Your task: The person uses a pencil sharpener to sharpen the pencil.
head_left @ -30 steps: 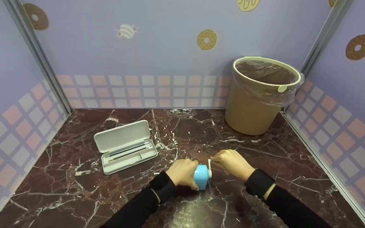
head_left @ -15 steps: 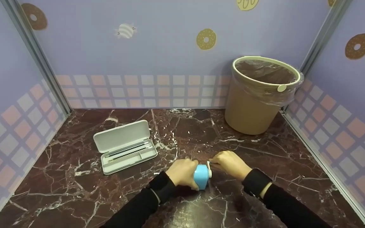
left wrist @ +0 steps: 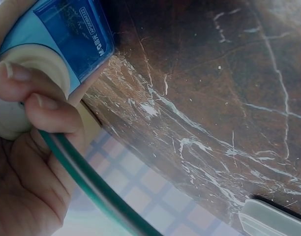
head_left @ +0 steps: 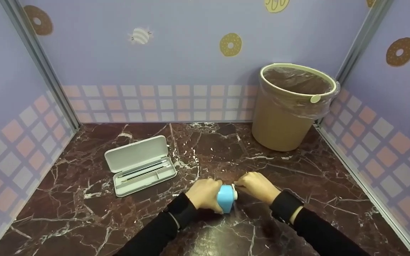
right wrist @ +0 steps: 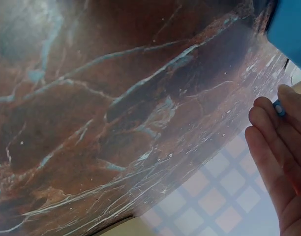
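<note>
At the near middle of the marbled surface (head_left: 94,220), in the head view, your left hand (head_left: 205,195) grips a blue sharpener (head_left: 226,200), the fingers curled round its body and hiding its left side. Your right hand (head_left: 256,185) is at the sharpener's other side, fingers bent at the crank handle (head_left: 235,193), whose outer end they cover. A short pale end of a pencil (head_left: 175,195) protrudes to the left of your left hand. Further left lies an open pencil case (head_left: 137,153), holding pencils (head_left: 144,170) too fine to count with certainty. A bin (head_left: 276,124) with a clear liner (head_left: 297,80) stands at the back right; its floor is out of sight.

In the left wrist view, two of your fingertips bear on the pencil beside the sharpener's cream collar (left wrist: 45,64). The green-and-dark shaft leaves by the lower edge. The sharpener is cut off at the top; only a corner of the case shows.

In the right wrist view, your thumb and fingers pinch the handle's small blue knob (right wrist: 279,108), mostly covered. The sharpener is a cropped blue corner.
</note>
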Motion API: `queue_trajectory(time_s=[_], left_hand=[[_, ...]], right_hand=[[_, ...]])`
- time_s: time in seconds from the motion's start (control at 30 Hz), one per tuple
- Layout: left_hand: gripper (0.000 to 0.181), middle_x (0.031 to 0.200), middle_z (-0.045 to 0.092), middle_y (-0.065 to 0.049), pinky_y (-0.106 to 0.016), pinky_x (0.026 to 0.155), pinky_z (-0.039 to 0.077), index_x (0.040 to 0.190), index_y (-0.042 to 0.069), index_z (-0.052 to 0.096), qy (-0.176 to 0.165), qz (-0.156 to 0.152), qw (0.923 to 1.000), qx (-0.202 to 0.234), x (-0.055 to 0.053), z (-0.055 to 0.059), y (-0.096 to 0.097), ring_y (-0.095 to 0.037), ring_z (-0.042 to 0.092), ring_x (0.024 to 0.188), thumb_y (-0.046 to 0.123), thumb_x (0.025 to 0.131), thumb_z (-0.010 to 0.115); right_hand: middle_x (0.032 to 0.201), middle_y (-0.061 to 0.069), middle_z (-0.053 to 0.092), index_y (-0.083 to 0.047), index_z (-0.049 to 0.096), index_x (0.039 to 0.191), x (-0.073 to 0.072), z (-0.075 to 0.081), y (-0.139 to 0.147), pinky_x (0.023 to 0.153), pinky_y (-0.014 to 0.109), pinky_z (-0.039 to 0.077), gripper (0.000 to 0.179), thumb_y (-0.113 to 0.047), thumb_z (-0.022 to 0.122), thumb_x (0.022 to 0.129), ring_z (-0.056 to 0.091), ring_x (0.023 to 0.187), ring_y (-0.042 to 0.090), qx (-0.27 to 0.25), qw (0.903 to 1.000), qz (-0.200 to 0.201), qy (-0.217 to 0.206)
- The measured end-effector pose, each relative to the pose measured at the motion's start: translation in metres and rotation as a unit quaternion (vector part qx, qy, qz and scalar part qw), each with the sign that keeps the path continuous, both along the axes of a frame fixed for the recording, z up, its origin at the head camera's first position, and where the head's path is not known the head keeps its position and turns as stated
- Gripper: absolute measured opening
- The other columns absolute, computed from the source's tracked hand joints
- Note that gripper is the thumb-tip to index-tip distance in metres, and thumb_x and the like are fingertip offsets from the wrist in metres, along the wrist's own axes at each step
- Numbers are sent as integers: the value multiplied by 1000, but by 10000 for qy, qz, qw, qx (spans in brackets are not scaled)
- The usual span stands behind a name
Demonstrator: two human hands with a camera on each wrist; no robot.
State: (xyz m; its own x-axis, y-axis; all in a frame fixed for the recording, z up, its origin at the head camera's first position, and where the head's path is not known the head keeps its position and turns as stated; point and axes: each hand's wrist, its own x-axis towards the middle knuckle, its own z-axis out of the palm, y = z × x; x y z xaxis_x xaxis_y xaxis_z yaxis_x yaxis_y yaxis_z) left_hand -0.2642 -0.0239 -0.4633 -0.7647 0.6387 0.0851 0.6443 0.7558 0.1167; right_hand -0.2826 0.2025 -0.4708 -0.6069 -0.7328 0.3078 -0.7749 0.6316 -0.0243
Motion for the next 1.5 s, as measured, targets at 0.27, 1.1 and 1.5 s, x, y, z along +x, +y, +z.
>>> queue_trajectory(time_s=[0.27,1.1,1.5], left_hand=[[62,84,72,-3,-34,64,57,96,10,65,-15,97,9999,71,1,-1,0,-19,68,72,47,56,96],[59,80,69,-1,-32,59,53,91,11,68,-44,404,9990,163,6,0,1,-17,64,68,47,54,97],[57,79,67,0,-30,57,49,89,13,68,-4,591,9981,193,6,-3,3,-16,62,67,47,53,96]], right_hand=[[70,0,73,-11,76,79,4,-6,0,58,32,54,6,-9,79,84,69,63,16,105,9999,-64,-40],[63,-5,67,-15,67,65,23,-26,2,52,28,48,23,-19,84,79,63,56,12,295,9976,325,535],[66,-5,66,-17,68,73,32,-28,2,53,26,50,18,-20,85,78,63,60,8,746,9832,678,1524]])
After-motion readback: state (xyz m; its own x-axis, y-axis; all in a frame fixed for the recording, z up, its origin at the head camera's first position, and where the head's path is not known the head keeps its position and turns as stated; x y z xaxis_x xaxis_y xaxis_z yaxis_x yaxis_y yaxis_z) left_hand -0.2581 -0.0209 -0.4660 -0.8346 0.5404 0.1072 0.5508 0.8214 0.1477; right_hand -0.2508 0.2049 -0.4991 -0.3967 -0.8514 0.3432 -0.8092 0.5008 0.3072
